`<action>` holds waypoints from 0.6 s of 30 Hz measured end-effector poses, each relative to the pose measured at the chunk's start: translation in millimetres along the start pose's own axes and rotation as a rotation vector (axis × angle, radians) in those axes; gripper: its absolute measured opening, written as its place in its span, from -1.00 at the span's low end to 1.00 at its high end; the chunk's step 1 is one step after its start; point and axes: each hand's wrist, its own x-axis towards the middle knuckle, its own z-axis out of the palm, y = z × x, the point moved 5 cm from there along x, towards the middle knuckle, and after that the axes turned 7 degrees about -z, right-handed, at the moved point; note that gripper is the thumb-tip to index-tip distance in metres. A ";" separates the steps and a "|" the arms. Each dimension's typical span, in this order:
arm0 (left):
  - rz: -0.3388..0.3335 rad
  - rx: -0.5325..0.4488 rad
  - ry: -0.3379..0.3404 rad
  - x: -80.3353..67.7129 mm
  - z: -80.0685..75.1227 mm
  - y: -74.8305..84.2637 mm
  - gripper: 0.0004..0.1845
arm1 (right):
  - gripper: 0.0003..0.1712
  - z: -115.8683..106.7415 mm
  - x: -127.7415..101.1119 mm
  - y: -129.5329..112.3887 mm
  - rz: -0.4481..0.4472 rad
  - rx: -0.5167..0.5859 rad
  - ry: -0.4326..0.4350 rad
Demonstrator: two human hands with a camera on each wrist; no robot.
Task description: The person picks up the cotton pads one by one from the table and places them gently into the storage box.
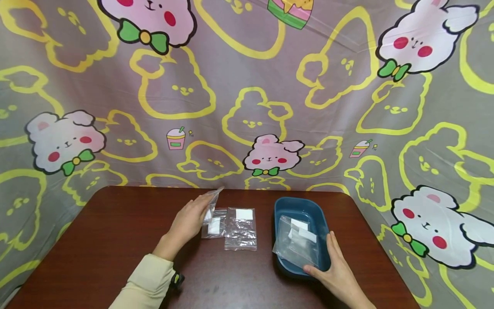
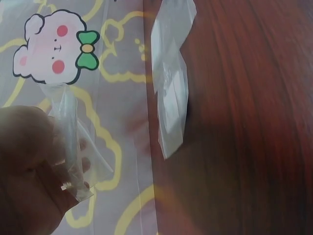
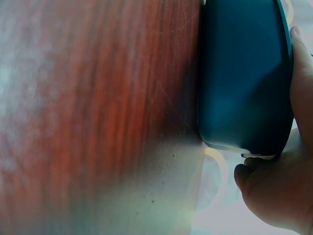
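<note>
Nearest, right hand (image 1: 339, 274) on the near right corner of the blue tray (image 1: 281, 210), fingers fairly straight along its rim, thumb across the front edge. Clear bags (image 1: 297, 244) with white labels heaped inside that tray. Further in, left hand (image 1: 189, 221) pinching a small clear bag (image 1: 213, 198) by its edge, bag raised off the brown table (image 1: 115, 240). Just right of it, two more bags (image 1: 240, 227) lying flat, side by side. Behind everything, a cartoon-rabbit cloth (image 1: 247, 86).
</note>
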 end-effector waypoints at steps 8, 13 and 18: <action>0.018 0.000 -0.029 7.0 9.3 17.5 -0.59 | 0.54 0.4 0.3 0.6 -0.018 0.002 0.015; 0.044 -0.008 -0.041 9.5 15.0 29.0 -0.59 | 0.54 -0.3 0.3 0.6 -0.030 -0.008 0.030; 0.061 -0.007 -0.054 11.6 21.7 39.5 -0.59 | 0.54 0.3 0.7 1.2 0.002 -0.001 0.001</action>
